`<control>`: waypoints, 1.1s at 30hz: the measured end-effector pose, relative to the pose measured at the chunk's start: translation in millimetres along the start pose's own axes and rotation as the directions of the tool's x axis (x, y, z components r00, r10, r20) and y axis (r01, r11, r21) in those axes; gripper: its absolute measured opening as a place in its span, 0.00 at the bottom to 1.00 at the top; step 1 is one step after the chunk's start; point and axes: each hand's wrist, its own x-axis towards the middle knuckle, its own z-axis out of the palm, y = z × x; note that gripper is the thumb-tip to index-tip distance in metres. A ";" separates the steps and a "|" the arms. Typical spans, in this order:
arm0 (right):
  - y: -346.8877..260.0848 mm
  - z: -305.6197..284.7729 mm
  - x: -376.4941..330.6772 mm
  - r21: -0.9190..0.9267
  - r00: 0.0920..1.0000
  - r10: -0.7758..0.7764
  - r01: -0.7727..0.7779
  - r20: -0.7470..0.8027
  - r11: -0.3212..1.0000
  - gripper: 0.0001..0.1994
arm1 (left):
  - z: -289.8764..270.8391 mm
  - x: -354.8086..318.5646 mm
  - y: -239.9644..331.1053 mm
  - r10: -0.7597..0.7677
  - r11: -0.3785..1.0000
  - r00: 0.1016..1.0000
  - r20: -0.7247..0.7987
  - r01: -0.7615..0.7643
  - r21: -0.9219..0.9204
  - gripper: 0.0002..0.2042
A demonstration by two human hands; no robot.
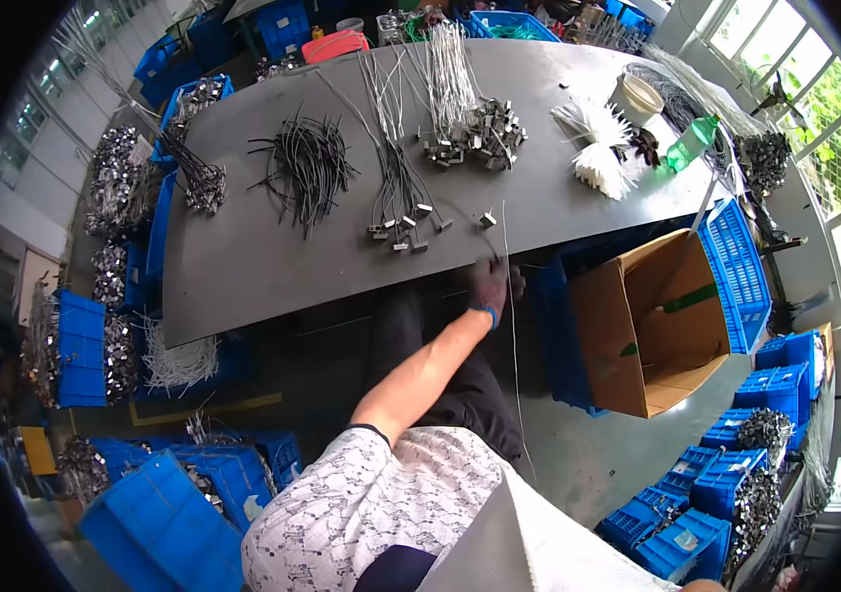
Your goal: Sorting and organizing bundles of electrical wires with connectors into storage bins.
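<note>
My left hand (488, 285), in a dark glove with a blue cuff, is at the table's near edge. Its fingers look closed around a thin wire, though they are small and partly blurred. A long pale wire (513, 340) passes by the hand, rising above the tabletop and hanging down toward the floor. Just beyond my fingers lies a small metal block (486, 219) with a dark cable by it. Left of that, several metal blocks (406, 233) on dark cables rest on the table (233, 266). My right hand is out of sight.
Black cable pieces (310, 163), a pile of metal blocks (494, 133) and a white tie bundle (598, 158) lie on the table. A green bottle (692, 143) lies at the right. An open cardboard box (608, 335) and blue crates (736, 266) stand right of my legs.
</note>
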 end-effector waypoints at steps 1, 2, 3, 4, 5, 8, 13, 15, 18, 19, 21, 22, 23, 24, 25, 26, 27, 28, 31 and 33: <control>-0.1 -5.1 -0.8 0.001 1.000 -0.001 0.001 0.009 1.000 0.17 | 7.5 3.6 29.3 0.060 0.998 0.997 -0.055 -0.058 0.023 0.09; 8.9 -11.2 8.5 -0.044 0.997 0.045 -0.048 -0.067 0.998 0.16 | 13.9 8.2 61.3 0.125 0.992 0.986 -0.113 -0.121 0.045 0.10; 18.3 -13.7 15.3 -0.083 0.985 0.086 -0.099 -0.147 0.992 0.15 | 16.8 15.3 87.4 0.269 0.962 0.956 -0.118 -0.260 0.085 0.10; 16.8 -23.7 16.2 -0.082 0.986 0.077 -0.089 -0.145 0.993 0.15 | 17.5 24.0 108.2 0.410 0.909 0.905 -0.111 -0.395 0.133 0.11; 15.8 -50.0 18.0 -0.060 0.983 0.055 -0.066 -0.173 0.996 0.14 | 2.6 34.7 128.9 0.455 0.887 0.876 -0.159 -0.431 0.164 0.11; 21.5 -71.6 33.5 -0.115 0.984 0.039 -0.060 -0.173 0.992 0.14 | -8.0 53.8 154.7 0.544 0.831 0.824 -0.160 -0.503 0.239 0.11; 19.9 -82.9 42.9 -0.185 0.988 0.025 -0.053 -0.150 0.981 0.14 | -39.3 64.7 153.6 0.286 0.935 0.949 -0.135 -0.245 0.259 0.10; 21.5 -82.4 43.1 -0.152 0.986 -0.001 -0.024 -0.164 0.988 0.13 | -80.1 72.4 127.2 0.149 0.907 0.989 0.006 -0.140 0.398 0.10; 13.0 -70.9 27.4 -0.020 0.967 0.048 -0.055 -0.251 0.998 0.13 | -106.8 55.6 79.8 -0.309 0.836 0.918 0.248 0.138 0.531 0.12; 13.8 -67.4 28.5 -0.009 0.968 0.056 -0.060 -0.245 0.998 0.13 | -101.1 41.5 80.3 -0.429 0.797 0.880 0.206 0.261 0.545 0.11; 26.5 -69.3 32.3 -0.277 0.999 0.031 -0.035 -0.021 0.960 0.14 | -100.7 40.8 85.6 -0.329 0.898 0.929 0.173 0.250 0.363 0.10; 41.4 -69.0 38.6 -0.308 1.000 0.007 -0.014 -0.026 0.951 0.14 | -102.8 39.2 87.2 -0.224 0.966 0.968 0.112 0.206 0.156 0.10; 40.9 -70.7 49.8 -0.298 0.994 -0.058 0.027 -0.093 0.954 0.14 | -92.8 38.7 101.0 -0.091 0.975 0.989 0.113 0.065 0.215 0.10; 33.4 -85.7 65.2 -0.287 0.977 -0.125 0.071 -0.174 0.955 0.14 | -81.2 41.6 107.0 -0.071 0.976 0.995 0.065 0.056 0.208 0.10; 8.9 -110.9 82.6 -0.201 0.938 -0.179 0.122 -0.296 0.972 0.14 | -72.9 41.6 109.3 -0.047 0.978 0.999 0.008 0.045 0.202 0.10; -44.6 -146.1 87.4 -0.077 0.864 -0.208 0.195 -0.458 0.978 0.14 | -60.2 34.6 108.2 -0.033 0.978 0.999 0.041 0.024 0.208 0.10; -98.2 -186.7 83.8 -0.123 0.745 -0.340 0.332 -0.574 0.935 0.13 | -59.7 27.7 100.1 -0.040 0.976 0.998 0.043 0.030 0.215 0.10; -129.7 -220.3 107.6 -0.137 0.469 -0.436 0.545 -0.768 0.827 0.16 | -51.0 22.9 90.8 0.005 0.938 0.991 0.135 -0.052 0.342 0.11; -294.6 -322.5 44.4 0.120 0.346 -0.280 0.793 -0.896 0.598 0.15 | -42.9 -9.1 90.2 -0.037 0.904 0.987 0.157 -0.034 0.426 0.13; -331.3 -350.7 61.3 0.034 0.174 -0.246 0.872 -0.953 0.487 0.13 | -45.6 -15.8 94.6 -0.060 0.923 0.980 0.188 -0.017 0.385 0.15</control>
